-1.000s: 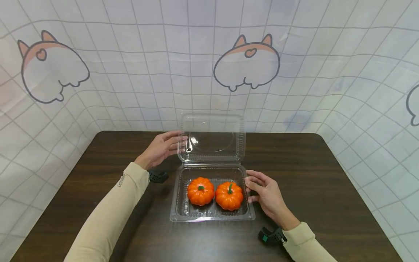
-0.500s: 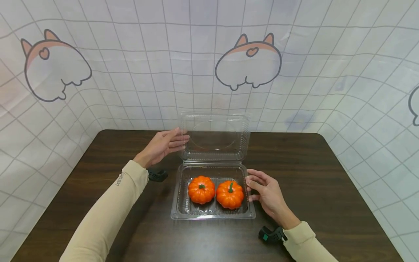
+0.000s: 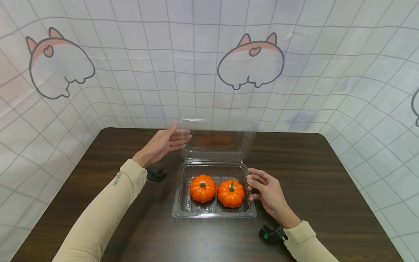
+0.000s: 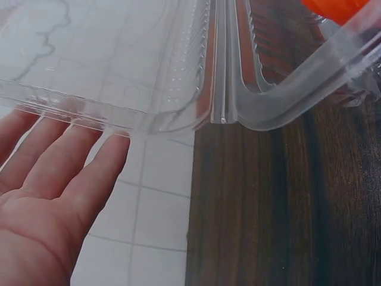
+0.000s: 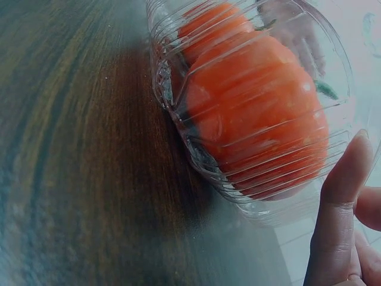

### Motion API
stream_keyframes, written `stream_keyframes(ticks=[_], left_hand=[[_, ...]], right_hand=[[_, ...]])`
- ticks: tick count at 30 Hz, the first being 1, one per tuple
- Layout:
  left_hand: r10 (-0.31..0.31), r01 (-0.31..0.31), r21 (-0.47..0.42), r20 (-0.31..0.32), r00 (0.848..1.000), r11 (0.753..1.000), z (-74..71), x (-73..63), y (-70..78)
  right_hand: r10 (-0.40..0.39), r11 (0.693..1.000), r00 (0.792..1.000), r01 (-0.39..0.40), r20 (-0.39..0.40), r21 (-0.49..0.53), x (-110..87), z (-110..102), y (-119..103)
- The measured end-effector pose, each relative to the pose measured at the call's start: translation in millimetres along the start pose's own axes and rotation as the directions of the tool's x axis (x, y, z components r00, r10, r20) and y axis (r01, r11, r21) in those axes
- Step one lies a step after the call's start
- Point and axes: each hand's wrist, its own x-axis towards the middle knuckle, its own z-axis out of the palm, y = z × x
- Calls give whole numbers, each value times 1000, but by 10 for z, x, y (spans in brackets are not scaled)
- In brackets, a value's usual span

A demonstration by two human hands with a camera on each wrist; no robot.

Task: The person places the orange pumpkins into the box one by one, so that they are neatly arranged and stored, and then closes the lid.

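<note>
A clear plastic clamshell container (image 3: 214, 215) sits on the table with its lower tray facing up. Inside it, two small orange pumpkins (image 3: 203, 188) with green stems lie side by side. The hinged lid (image 3: 219, 151) stands raised and tilted forward over the hinge. My left hand (image 3: 163, 143) reaches the lid's left edge, its fingers straight against the outside of the plastic, as the left wrist view also shows. At the tray's right rim, my right hand (image 3: 268, 191) pinches the edge between thumb and fingers; the right wrist view shows a pumpkin (image 5: 256, 113) close behind the clear wall.
The dark wood-grain table (image 3: 209, 240) runs out to both sides of the container. Behind it hangs a white grid-patterned cloth (image 3: 147, 72) with cartoon animal drawings. Black straps (image 3: 156, 175) are on both wrists.
The lid has tipped forward, toward me, with my left hand against its edge. The tray, the pumpkins and my right hand keep nearly the same places; the head view has shifted slightly.
</note>
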Motion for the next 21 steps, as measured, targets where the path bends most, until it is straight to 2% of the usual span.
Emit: stream_keyframes(ticks=[10,18,21], left_hand=[[-15,15,114,5,1000,993,38,-100,150],[-23,8,190,78,997,982,24,-212,270],[-33,13,223,85,996,975,25,-245,296]], right_hand=[[-1,1000,1000,1,-3,-10,0,4,0],[-7,1000,1000,7,-3,5,0,9,-5],[-6,1000,1000,6,0,4,-1,8,-4]])
